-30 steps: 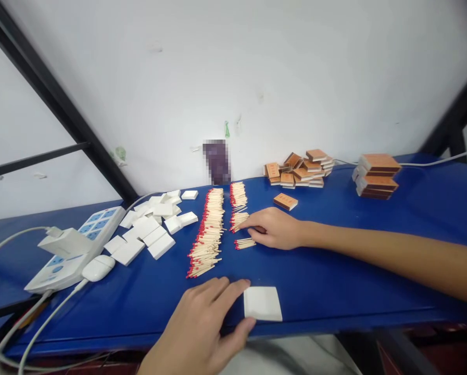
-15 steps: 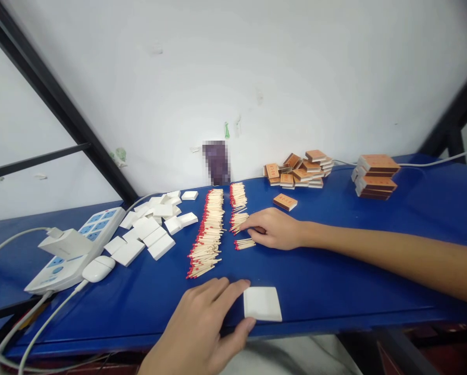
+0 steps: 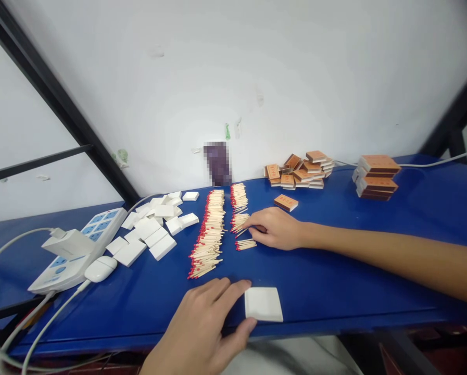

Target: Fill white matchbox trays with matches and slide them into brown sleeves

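Observation:
My left hand (image 3: 207, 320) grips a white matchbox tray (image 3: 263, 303) at its left corners, between thumb and index finger, near the table's front edge. My right hand (image 3: 278, 228) pinches at a match at the near end of a short row of red-tipped matches (image 3: 240, 197); its fingertips partly hide the sticks. Just in front of those fingers lies a small separate group of matches (image 3: 247, 244). To the left runs a longer, thicker row of matches (image 3: 210, 232), heads pointing left.
White matchbox trays (image 3: 155, 221) lie heaped at left, beside a power strip (image 3: 108, 221) with a charger (image 3: 67, 245) and cables. Orange matchbox sleeves (image 3: 305, 172) are piled at the back, with one single sleeve (image 3: 286, 202) in front and a stack (image 3: 377, 177) at right.
The view has shifted very slightly. At my right fingertips, one match now shows slanted between the row and the small group. My left hand keeps its hold on the tray.

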Demonstrator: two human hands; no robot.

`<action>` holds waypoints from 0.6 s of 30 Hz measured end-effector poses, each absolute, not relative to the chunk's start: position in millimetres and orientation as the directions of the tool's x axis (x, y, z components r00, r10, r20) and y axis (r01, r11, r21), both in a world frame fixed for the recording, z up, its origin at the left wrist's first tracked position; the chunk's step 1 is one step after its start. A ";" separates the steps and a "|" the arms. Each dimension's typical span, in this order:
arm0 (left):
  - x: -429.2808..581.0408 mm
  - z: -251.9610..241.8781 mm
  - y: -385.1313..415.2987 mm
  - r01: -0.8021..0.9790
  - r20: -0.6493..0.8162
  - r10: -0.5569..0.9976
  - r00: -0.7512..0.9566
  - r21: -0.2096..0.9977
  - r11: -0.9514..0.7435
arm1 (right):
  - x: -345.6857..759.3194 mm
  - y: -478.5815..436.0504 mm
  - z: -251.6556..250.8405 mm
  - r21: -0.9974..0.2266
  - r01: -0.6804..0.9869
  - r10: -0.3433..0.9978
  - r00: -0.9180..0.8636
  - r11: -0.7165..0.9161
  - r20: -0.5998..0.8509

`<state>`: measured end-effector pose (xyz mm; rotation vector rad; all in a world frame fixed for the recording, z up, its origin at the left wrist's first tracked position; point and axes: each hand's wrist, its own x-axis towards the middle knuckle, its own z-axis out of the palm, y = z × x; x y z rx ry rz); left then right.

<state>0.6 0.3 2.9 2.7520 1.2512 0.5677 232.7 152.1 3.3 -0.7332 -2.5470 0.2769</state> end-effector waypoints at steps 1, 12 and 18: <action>0.7 2.9 0.2 0.717 0.304 0.740 0.600 0.207 -0.666 | 232.6 152.4 2.7 -0.311 0.438 0.533 -0.753 0.843 0.385; 1.0 4.7 -0.5 0.726 0.303 0.746 0.594 0.197 -0.658 | 233.0 152.5 4.3 -0.308 0.413 0.509 -0.775 0.857 0.376; 1.1 4.4 -0.9 0.724 0.294 0.748 0.596 0.208 -0.658 | 232.9 152.0 5.2 -0.296 0.400 0.489 -0.793 0.868 0.363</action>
